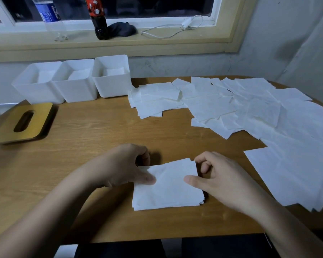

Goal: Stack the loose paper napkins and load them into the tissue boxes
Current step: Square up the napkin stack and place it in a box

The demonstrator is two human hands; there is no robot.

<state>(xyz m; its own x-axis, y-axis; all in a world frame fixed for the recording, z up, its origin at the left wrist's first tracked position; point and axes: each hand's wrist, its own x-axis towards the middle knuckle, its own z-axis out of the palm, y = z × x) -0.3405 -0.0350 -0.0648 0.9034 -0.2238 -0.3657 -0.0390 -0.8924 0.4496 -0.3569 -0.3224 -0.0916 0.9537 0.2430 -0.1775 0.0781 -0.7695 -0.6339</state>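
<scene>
Sitting at a wooden table [101, 146] pushed against a grey wall [268, 53], I face a window whose pale sill [157, 43] runs across the back. Loose paper napkins [259, 112] cover the table's right side in overlapping sheets, from the far edge down to the near right corner. At the back left, three white tissue boxes [78, 92] stand side by side, touching, open at the top, each with white paper low inside. In front of them, near the left edge, lies a flat wooden lid [22, 123] with a dark oval slot. Just before me is a squared napkin stack [168, 190]; my left hand [127, 164] pinches its left edge, thumb on top, and my right hand [218, 177] grips its right edge the same way, fingers curled at the far corner. On the sill stand a clear bottle [48, 15] with a blue label and a dark cola bottle [99, 21], a dark cloth [122, 29] just beside the cola, then a white cable [168, 32]
</scene>
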